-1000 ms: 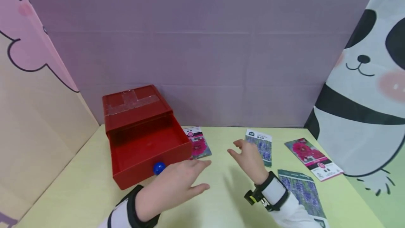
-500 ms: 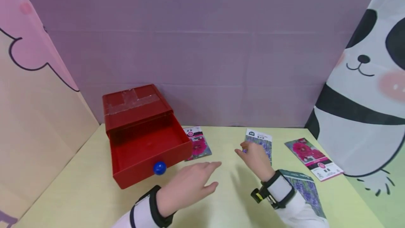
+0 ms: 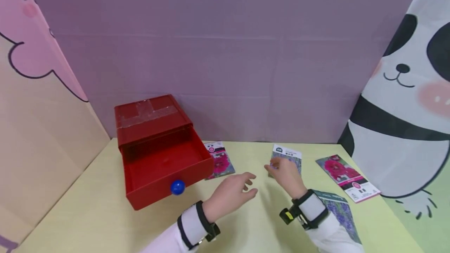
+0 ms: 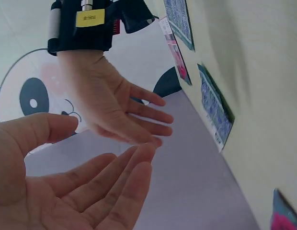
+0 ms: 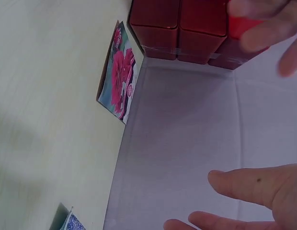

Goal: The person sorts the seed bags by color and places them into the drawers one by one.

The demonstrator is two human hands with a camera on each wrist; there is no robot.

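My left hand [image 3: 230, 196] hovers above the table's middle, right of the red drawer box [image 3: 165, 159], its fingers loosely bent and holding nothing. The box's drawer is pulled out, with a blue knob [image 3: 177, 187] on its front and bare red inside. My right hand [image 3: 288, 177] is raised in front of a purple-flower seed packet [image 3: 286, 151], partly covering it; it holds nothing. In the left wrist view, the left palm [image 4: 81, 191] and the right hand [image 4: 103, 100] appear close together with spread fingers. The right wrist view catches the right thumb [image 5: 244, 184] and fingers apart.
A pink-flower seed packet [image 3: 219, 161] lies beside the box. Another pink one [image 3: 348, 177] lies at the right. A second purple packet [image 3: 339, 210] is partly behind the right sleeve. The table [image 3: 88, 214] meets a purple backdrop [image 3: 225, 57] behind.
My left hand has moved right and slightly up, away from the blue knob, its fingers bending a little. My right hand has shifted slightly right and down. Box and packets stay in place.
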